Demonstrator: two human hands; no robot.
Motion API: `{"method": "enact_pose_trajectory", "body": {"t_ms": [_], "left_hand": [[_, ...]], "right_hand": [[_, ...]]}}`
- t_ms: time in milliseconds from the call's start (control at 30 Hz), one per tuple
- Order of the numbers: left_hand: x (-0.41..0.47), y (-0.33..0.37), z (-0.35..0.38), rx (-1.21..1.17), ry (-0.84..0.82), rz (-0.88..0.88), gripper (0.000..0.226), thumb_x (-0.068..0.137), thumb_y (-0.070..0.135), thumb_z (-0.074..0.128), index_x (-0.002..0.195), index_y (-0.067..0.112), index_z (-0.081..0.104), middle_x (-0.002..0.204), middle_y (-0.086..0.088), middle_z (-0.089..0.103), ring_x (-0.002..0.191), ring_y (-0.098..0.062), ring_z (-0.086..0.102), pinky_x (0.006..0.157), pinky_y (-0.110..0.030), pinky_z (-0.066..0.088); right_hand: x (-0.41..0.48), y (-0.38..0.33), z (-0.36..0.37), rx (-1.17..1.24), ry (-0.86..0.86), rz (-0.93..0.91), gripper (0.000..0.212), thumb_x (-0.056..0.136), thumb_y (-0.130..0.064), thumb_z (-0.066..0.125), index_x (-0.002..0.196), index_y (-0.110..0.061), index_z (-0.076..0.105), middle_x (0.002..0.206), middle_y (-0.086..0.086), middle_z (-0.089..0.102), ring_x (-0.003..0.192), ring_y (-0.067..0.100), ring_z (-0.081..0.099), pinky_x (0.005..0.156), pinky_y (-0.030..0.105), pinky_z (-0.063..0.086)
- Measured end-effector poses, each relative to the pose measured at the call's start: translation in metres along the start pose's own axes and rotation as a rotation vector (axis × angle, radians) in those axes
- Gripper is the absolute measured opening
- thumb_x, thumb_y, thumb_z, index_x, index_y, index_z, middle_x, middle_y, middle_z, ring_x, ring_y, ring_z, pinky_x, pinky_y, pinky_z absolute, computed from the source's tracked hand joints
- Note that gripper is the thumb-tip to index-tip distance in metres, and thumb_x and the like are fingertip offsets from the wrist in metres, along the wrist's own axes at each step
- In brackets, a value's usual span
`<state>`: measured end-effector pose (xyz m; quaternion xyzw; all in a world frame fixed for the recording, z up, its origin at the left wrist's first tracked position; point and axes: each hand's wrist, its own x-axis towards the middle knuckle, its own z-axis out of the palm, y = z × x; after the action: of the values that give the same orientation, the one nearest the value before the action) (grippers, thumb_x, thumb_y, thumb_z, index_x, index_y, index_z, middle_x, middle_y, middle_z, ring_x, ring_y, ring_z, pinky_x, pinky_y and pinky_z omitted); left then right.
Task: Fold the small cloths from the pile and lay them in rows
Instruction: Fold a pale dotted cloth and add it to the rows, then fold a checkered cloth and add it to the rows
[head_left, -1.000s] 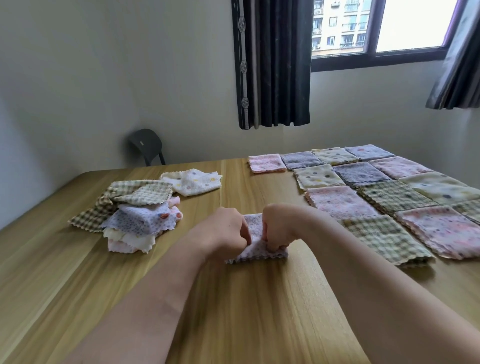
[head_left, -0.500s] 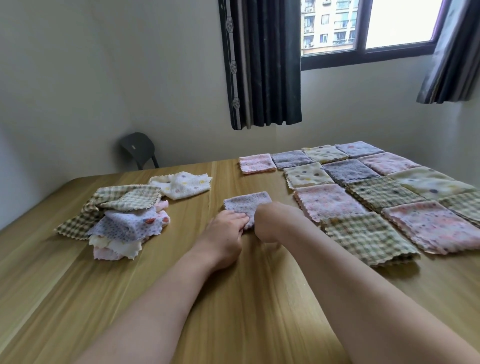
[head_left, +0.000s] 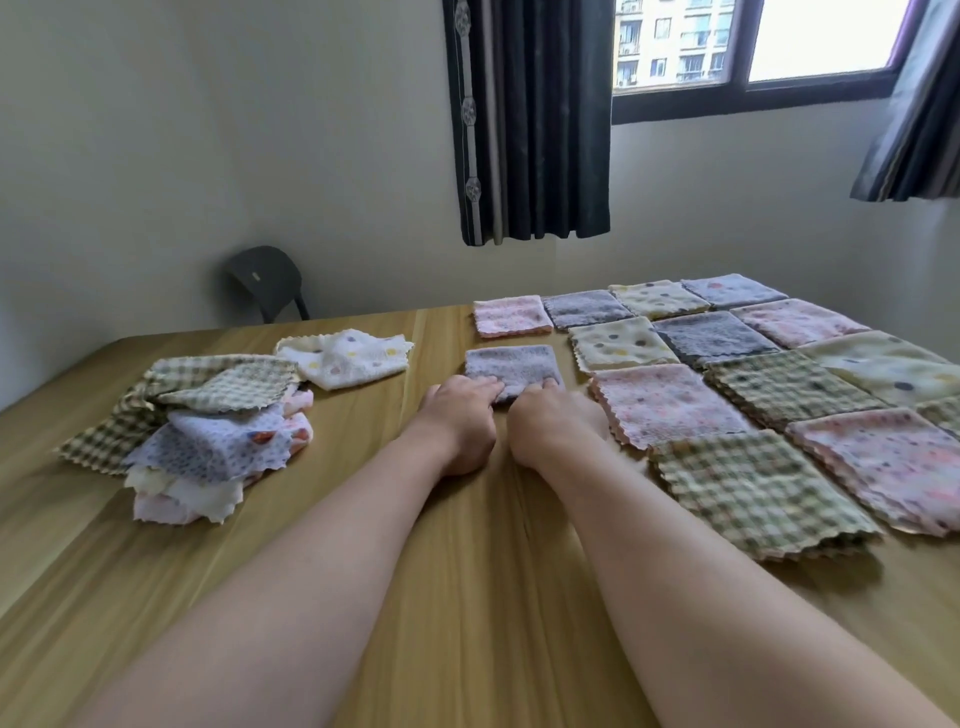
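A folded purple-grey cloth (head_left: 511, 368) lies flat on the wooden table (head_left: 467, 597), just in front of a folded pink cloth (head_left: 509, 316). My left hand (head_left: 460, 421) has its fingers stretched flat onto the cloth's near left edge. My right hand (head_left: 550, 423) rests its fingertips on the near right edge. To the right, several folded cloths (head_left: 748, 374) lie in rows, pink, purple, cream and green check. The pile of unfolded cloths (head_left: 208, 431) sits at the left.
A loose white dotted cloth (head_left: 345, 357) lies behind the pile. A dark chair (head_left: 267, 280) stands beyond the table's far edge by the wall. Dark curtains (head_left: 530, 119) hang beside the window.
Both hands pushed the folded purple-grey cloth away from me, from the middle of the table up to the spot in front of the pink cloth. Their fingers went from curled to flat.
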<state>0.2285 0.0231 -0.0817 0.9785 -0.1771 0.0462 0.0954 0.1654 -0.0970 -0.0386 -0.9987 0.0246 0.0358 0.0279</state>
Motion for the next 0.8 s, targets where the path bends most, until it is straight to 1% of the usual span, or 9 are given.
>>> {"method": "enact_pose_trajectory", "body": {"t_ms": [100,167,267,367,467,567,633,700,800], "left_hand": [[0.018,-0.002,0.002,-0.007,-0.015,0.012,0.058,0.102,0.019,0.034,0.159,0.023,0.03,0.167,0.008,0.023,0.153,-0.013,0.016,0.123,-0.034,0.011],[0.027,-0.006,0.006,-0.078,-0.028,0.012,0.061,0.1,0.015,0.035,0.16,0.021,0.027,0.169,0.005,0.017,0.155,-0.012,0.013,0.126,-0.033,0.011],[0.029,-0.012,0.011,-0.211,0.002,-0.012,0.063,0.1,0.014,0.036,0.162,0.017,0.021,0.17,0.003,0.006,0.156,-0.011,0.008,0.126,-0.029,0.01],[0.022,-0.012,0.014,-0.263,0.07,-0.043,0.064,0.1,0.013,0.038,0.162,0.014,0.018,0.17,0.001,0.004,0.156,-0.016,0.01,0.126,-0.03,0.013],[0.012,-0.011,0.012,-0.263,0.269,-0.122,0.065,0.095,0.006,0.037,0.159,0.01,0.026,0.167,-0.005,0.02,0.152,-0.024,0.024,0.124,-0.034,0.021],[-0.006,-0.01,0.006,-0.18,0.453,-0.214,0.058,0.089,-0.001,0.04,0.146,0.002,0.044,0.148,-0.012,0.046,0.136,-0.03,0.044,0.115,-0.031,0.03],[-0.022,-0.01,0.004,-0.136,0.503,-0.258,0.053,0.087,-0.001,0.042,0.139,0.003,0.051,0.14,-0.012,0.05,0.131,-0.03,0.047,0.113,-0.032,0.031],[-0.042,-0.013,0.003,-0.095,0.538,-0.283,0.052,0.087,0.0,0.043,0.138,0.004,0.054,0.139,-0.012,0.052,0.131,-0.029,0.047,0.116,-0.034,0.031],[-0.073,-0.023,-0.001,-0.04,0.609,-0.307,0.051,0.085,-0.002,0.044,0.134,0.004,0.059,0.134,-0.012,0.056,0.127,-0.03,0.049,0.115,-0.036,0.034]], "right_hand": [[0.018,0.003,0.0,0.051,0.053,0.049,0.052,0.104,-0.022,0.038,0.155,-0.017,0.034,0.163,0.002,0.029,0.149,0.021,0.03,0.103,0.038,0.043],[0.032,0.004,0.006,0.092,0.093,0.099,0.051,0.103,-0.021,0.039,0.154,-0.015,0.035,0.162,0.004,0.032,0.148,0.021,0.032,0.103,0.036,0.042],[0.047,0.004,0.014,0.154,0.126,0.165,0.053,0.103,-0.02,0.037,0.155,-0.012,0.032,0.165,0.006,0.027,0.148,0.021,0.032,0.105,0.035,0.04],[0.049,0.001,0.02,0.211,0.154,0.188,0.057,0.101,-0.015,0.036,0.157,-0.01,0.028,0.167,0.006,0.021,0.146,0.025,0.037,0.103,0.037,0.041],[0.044,0.001,0.025,0.273,0.213,0.187,0.059,0.095,-0.005,0.035,0.154,-0.01,0.032,0.168,0.002,0.019,0.137,0.03,0.048,0.093,0.038,0.043],[0.035,-0.002,0.027,0.309,0.263,0.179,0.059,0.092,-0.001,0.034,0.151,-0.011,0.034,0.168,0.0,0.02,0.128,0.033,0.054,0.081,0.037,0.039],[0.026,-0.006,0.028,0.336,0.269,0.176,0.065,0.093,0.0,0.032,0.156,-0.012,0.026,0.169,-0.001,0.015,0.132,0.032,0.051,0.087,0.038,0.043],[0.015,-0.013,0.029,0.367,0.267,0.165,0.068,0.093,0.002,0.03,0.159,-0.014,0.021,0.17,-0.003,0.01,0.134,0.032,0.047,0.094,0.039,0.045],[-0.002,-0.025,0.032,0.416,0.256,0.147,0.072,0.092,0.001,0.028,0.16,-0.017,0.017,0.17,-0.005,0.005,0.129,0.03,0.049,0.088,0.038,0.043]]}}
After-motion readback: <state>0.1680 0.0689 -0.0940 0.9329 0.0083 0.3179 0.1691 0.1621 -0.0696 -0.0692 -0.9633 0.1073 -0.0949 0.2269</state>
